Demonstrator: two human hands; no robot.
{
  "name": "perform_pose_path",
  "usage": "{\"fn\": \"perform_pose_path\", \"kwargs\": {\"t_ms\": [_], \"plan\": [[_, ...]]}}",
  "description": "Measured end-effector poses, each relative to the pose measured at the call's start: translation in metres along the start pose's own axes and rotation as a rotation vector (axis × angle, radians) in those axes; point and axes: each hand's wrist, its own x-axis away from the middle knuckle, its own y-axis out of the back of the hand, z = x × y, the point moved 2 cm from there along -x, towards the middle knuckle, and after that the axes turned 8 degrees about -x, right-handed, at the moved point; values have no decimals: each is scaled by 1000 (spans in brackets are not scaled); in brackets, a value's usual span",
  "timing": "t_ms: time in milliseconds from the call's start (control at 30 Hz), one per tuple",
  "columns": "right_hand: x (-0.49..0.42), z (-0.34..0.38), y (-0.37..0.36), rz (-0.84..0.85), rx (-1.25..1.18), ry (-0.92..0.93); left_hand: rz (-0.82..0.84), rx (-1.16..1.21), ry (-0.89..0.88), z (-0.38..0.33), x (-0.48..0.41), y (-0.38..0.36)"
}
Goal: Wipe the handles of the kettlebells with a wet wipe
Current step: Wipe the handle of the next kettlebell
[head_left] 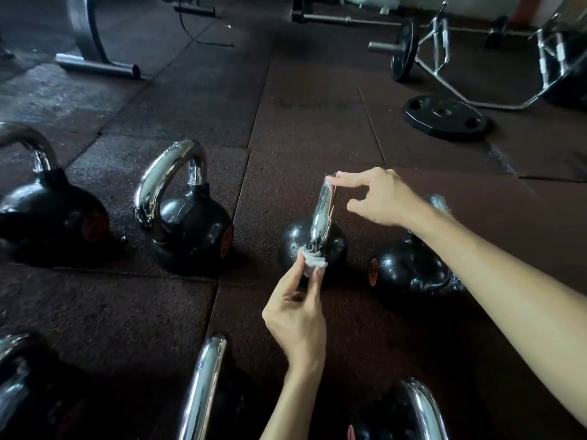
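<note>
Left hand [297,315] is pinching the folded white wet wipe [313,261] at the chrome handle [321,214] base of the small black kettlebell [333,246]; right hand [379,196], fingertips lightly closed, is steadying the top. Advise wrapping the wipe fully round.

Kettlebells [313,246] in rows on floor mat [311,122], weight plate [444,117] behind right

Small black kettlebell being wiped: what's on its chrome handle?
Right hand fingertips pinch the chrome handle top; left hand presses a white wet wipe at its base. Handle's far side hidden.
</note>
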Motion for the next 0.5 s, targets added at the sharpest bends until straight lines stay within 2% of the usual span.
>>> {"fn": "perform_pose_path", "kwargs": {"t_ms": [167,333,500], "plan": [[-2,-5,-3,-16,-13,2,-9,-24,-18,3,-5,-6],[-1,-7,-5,-10,-17,4,-24,-145,96,17,-6,-5],[9,5,0,5,5,-5,-47,-105,79,-12,2,15]]}}
